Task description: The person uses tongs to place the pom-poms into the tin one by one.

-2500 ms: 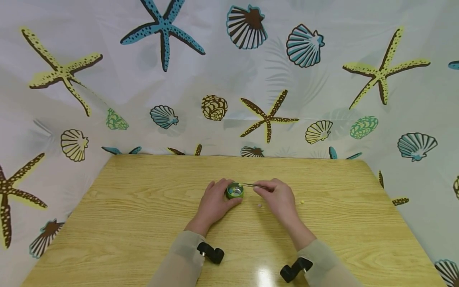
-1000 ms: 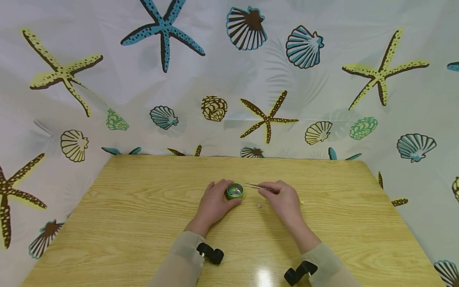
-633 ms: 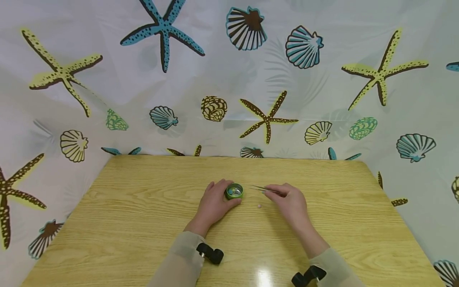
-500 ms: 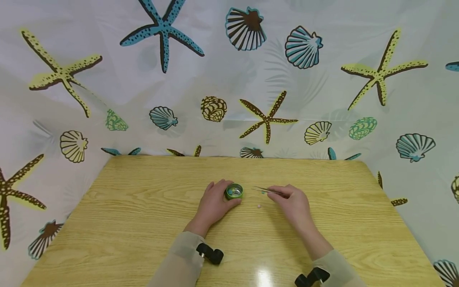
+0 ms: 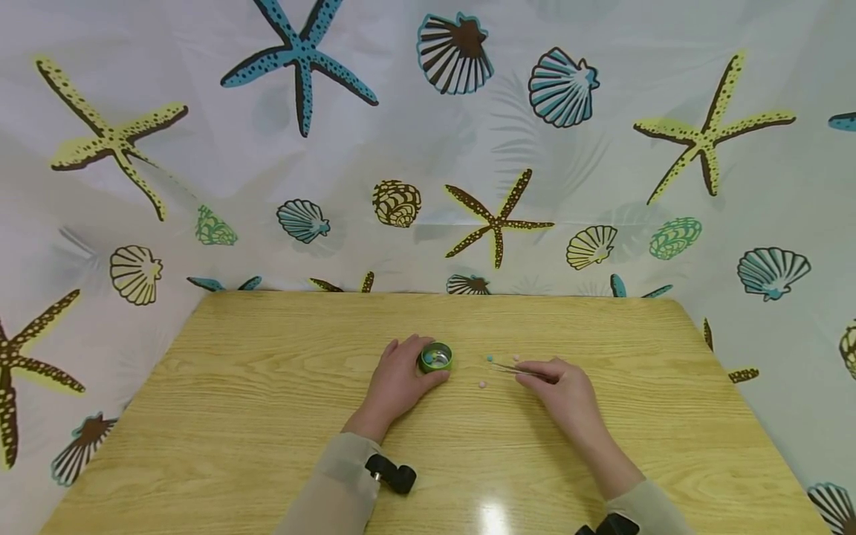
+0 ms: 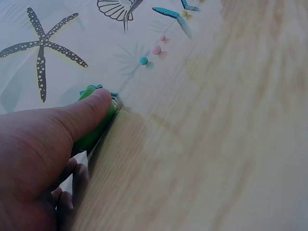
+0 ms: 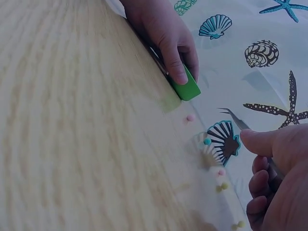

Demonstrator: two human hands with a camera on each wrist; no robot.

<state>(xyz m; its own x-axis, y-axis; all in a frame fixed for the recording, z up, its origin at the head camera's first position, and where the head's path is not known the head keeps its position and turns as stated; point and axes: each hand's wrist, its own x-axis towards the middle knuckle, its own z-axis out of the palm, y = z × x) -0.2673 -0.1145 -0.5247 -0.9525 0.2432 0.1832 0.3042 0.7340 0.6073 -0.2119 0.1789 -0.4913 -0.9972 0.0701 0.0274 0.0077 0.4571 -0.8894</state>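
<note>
Head view: how is your left hand (image 5: 399, 380) set?

"It's curled round the tin (image 5: 437, 357), fingers behind and thumb in front. The tin stands upright on the table (image 5: 287, 394), mouth up, with blue and yellow bits inside, too small to count."

And your right hand (image 5: 565, 390)?

"It pinches the tweezers (image 5: 524, 370) between thumb and fingers. The tips point towards the tin. Right wrist view shows you those tips slightly parted, with nothing between them."

Where are the beads outside the tin?

"The blue bead (image 5: 490, 358) lies just beyond your tweezer tips. One pink bead (image 5: 481, 385) sits nearer you, between the tin and your right hand; the other pink bead (image 5: 516, 357) lies beyond the tweezers, near your fingertips."

Any yellow?

"Yes, in the right wrist view: a yellow bead (image 7: 224, 185) near one of the pinks, and more yellow (image 7: 241, 224) farther down. You can't easily tell bead from reflection there."

What's behind it all?

"A pale cloth (image 5: 348, 156) printed with starfish and shells, past your table's far edge."
</note>
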